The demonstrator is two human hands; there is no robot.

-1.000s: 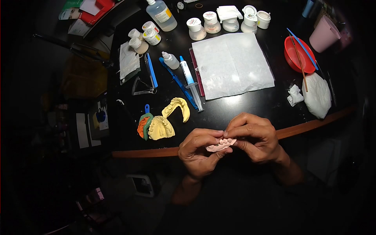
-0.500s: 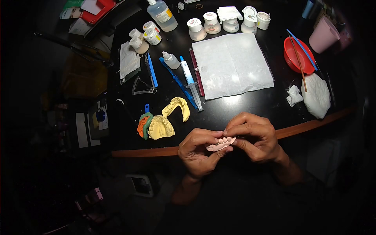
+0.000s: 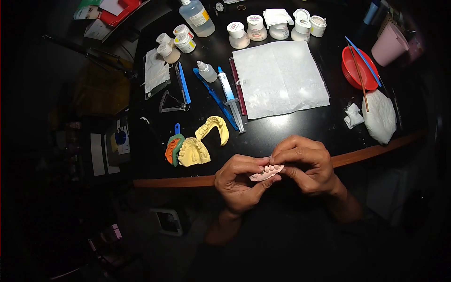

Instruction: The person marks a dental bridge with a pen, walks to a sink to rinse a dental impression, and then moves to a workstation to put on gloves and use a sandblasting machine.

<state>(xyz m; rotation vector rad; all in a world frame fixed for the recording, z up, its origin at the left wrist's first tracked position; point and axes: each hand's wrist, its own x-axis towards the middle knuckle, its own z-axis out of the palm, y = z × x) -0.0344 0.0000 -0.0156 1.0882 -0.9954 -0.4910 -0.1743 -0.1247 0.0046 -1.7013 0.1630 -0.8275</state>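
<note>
The pink partial dental cast (image 3: pixel 266 174) lies between the hands by the near edge of the counter (image 3: pixel 174 182), its long axis running left to right, right end slanting slightly outward. The left hand (image 3: pixel 239 182) pinches its left part; the right hand (image 3: pixel 307 165) closes narrowly on its right end.

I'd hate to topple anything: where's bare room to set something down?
The widest bare table lies between the white sheet and the left hand and right hand; a narrower strip separates sheet and red bowl. Crowded: behind the sheet, with jars, and left of it, around the syringe and yellow models.
</note>
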